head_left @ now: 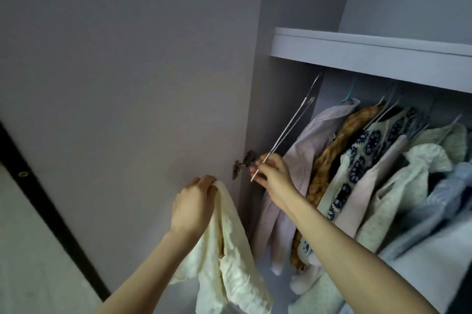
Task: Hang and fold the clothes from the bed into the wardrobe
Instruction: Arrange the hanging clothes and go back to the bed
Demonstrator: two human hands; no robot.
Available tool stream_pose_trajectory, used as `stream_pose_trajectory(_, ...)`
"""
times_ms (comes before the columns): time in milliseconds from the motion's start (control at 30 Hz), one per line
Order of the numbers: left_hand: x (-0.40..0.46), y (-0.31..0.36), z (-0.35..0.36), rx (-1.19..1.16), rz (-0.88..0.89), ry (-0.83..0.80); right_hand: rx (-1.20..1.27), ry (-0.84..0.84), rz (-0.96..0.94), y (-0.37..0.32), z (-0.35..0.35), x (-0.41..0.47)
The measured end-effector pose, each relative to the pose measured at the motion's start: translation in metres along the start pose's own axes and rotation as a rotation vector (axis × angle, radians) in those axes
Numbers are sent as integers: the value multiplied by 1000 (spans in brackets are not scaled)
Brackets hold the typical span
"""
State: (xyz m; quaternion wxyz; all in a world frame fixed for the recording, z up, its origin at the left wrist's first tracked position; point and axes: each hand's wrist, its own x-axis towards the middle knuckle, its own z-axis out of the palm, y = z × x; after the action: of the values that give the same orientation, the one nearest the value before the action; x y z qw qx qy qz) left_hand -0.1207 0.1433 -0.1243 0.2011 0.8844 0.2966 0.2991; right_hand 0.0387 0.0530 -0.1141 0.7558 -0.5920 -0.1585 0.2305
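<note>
Cream garment (pixel 229 250) hanging bunched; white hanger (pixel 283 132) tilted.

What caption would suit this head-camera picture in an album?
Left hand grips a cream garment; right hand holds a bare white hanger at the open wardrobe.

The hanger's (pixel 286 127) hook disappears behind the shelf (pixel 357 50), and the rail is seemingly hidden there too.

Both bare arms are reaching up and forward. The left hand (pixel 195 205) is clutching cloth in its grip; the right hand (pixel 273 175) is pinching a thin rod.
</note>
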Motion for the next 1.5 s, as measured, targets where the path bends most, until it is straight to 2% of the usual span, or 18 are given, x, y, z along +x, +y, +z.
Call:
stream_pose_trajectory(100,-25,-17,-3,-138,-47,-66,26,2,32,27,-16,-51)
stream_pose_trajectory(200,-43,-26,-7,-293,-213,-161,92,3,69,57,-36,-103)
stream_pose_trajectory(300,-62,-30,-10,-214,-210,-227,67,-28,136,72,-47,-135)
stream_pose_trajectory(367,-70,-29,-15,-84,-159,-241,-56,-37,129,70,-46,-145)
stream_pose_trajectory(467,-75,-25,-22,22,-173,-251,-309,110,64,66,-41,-148)
stream_pose_trajectory(533,-78,-26,-24,54,-199,-247,-419,241,-46,68,-44,-155)
stream_pose_trajectory(733,-91,-28,-25,260,-181,-147,-328,194,-243,66,-66,-177)
stream_pose_trajectory(833,-92,-26,-17,59,-261,-145,-393,235,-301,52,-72,-174)
stream_pose_trajectory(900,-90,-20,-11,-171,-347,-162,-288,280,-232,45,-77,-171)
stream_pose_trajectory(967,-89,-15,-8,-235,-412,-157,-65,346,-96,38,-78,-171)
stream_pose_trajectory(1033,-88,-8,-6,-153,-428,-161,169,378,4,31,-82,-171)
stream_pose_trajectory(1167,-78,8,-1,62,-443,-204,546,337,124,15,-83,-165)
stream_pose_trajectory(1233,-70,15,1,113,-445,-282,607,310,141,10,-77,-162)
stream_pose_trajectory(1367,-60,27,6,43,-439,-429,634,272,114,0,-61,-154)
stream_pose_trajectory(1433,-64,34,7,168,-340,-422,634,282,59,-4,-55,-150)
stream_pose_trajectory(1500,-72,37,8,281,-240,-331,601,315,-8,-7,-53,-145)
